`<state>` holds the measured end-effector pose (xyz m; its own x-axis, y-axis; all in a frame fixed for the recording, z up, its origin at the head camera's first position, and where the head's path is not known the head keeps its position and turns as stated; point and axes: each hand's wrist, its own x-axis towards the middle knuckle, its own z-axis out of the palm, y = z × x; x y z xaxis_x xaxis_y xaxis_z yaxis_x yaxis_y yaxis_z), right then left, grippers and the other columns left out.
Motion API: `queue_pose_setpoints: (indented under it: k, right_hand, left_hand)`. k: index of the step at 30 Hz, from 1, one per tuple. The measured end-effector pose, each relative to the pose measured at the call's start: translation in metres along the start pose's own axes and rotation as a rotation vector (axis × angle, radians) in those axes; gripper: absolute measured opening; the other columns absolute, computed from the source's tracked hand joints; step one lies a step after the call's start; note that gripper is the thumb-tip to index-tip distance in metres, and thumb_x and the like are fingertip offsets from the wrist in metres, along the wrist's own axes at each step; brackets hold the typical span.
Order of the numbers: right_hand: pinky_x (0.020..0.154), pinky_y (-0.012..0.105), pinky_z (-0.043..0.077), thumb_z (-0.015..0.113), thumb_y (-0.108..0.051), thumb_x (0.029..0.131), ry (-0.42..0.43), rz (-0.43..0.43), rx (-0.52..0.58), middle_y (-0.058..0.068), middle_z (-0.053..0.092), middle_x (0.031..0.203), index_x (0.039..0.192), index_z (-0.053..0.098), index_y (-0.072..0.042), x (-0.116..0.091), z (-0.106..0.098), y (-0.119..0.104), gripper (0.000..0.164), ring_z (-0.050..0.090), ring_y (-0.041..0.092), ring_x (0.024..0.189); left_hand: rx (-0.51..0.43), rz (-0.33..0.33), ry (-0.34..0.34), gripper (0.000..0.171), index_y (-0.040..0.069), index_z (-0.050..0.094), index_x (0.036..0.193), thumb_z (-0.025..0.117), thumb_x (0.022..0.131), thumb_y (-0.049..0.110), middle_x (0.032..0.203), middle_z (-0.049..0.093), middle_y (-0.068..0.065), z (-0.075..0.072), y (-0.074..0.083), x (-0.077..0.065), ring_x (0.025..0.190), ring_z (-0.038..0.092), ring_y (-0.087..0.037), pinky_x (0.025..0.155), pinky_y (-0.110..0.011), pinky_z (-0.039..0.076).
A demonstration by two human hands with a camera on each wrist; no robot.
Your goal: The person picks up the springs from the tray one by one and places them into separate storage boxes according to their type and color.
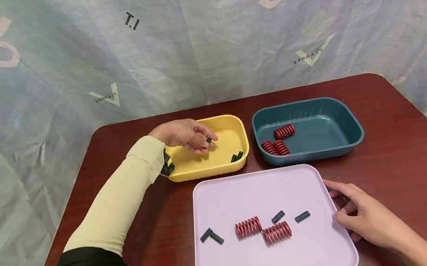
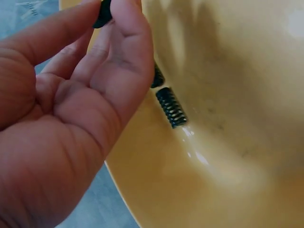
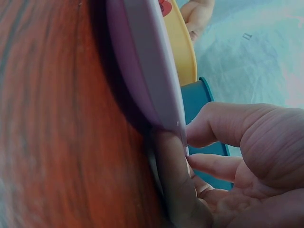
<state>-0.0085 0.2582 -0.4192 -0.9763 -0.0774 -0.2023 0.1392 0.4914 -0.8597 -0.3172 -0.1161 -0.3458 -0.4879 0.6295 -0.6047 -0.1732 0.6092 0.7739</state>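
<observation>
Pinching a dark little spring [image 1: 208, 140] over the yellow bin [image 1: 224, 138], the left hand [image 1: 187, 135] has two bin springs [image 1: 237, 157] to its near right. Can't tell the held one's long axis. Right hand [image 1: 360, 214] grips the lilac tray [image 1: 257, 191], farther off.

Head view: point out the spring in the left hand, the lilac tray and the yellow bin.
Dark green coil spring [image 1: 209, 140]: head view, on its exposed coils.
Lilac tray [image 1: 259, 195]: head view, on its bare surface.
Yellow bin [image 1: 226, 141]: head view, on its bare floor.
</observation>
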Motion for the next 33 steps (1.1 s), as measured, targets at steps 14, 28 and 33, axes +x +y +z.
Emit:
queue_pose_setpoints:
  k: [14,28,33]
  right_hand:
    - [0.042,0.036,0.057,0.064,0.01,0.087,0.002,-0.015,-0.019,0.019,0.045,0.133,0.157,0.036,-0.005,0.0004,-0.0006,-0.0004,0.077,0.061,0.016,0.079]
    - [0.043,0.036,0.057,0.065,0.01,0.087,-0.002,-0.005,-0.019,0.02,0.045,0.132,0.157,0.037,-0.004,0.0005,-0.0011,-0.0007,0.077,0.061,0.016,0.081]
    - [0.043,0.036,0.057,0.065,0.01,0.087,0.0,-0.01,-0.015,0.02,0.045,0.132,0.157,0.037,-0.005,0.0004,-0.0008,-0.0002,0.077,0.061,0.016,0.081]
  left_hand:
    - [0.016,-0.084,-0.003,0.041,-0.002,0.051,0.146,0.054,0.105,-0.003,0.134,0.061,-0.021,-0.0042,-0.0015,0.0023,0.101,0.07,-0.027,0.092,-0.039,0.06]
    - [0.003,-0.068,0.017,0.043,0.0,0.049,0.148,0.056,0.106,0.002,0.143,0.057,-0.023,-0.0064,-0.0036,-0.0023,0.116,0.066,-0.036,0.095,-0.042,0.059]
    - [0.005,-0.013,0.018,0.043,0.0,0.049,0.149,0.055,0.106,0.002,0.142,0.058,-0.023,-0.0049,-0.0071,-0.0059,0.118,0.065,-0.04,0.096,-0.045,0.059]
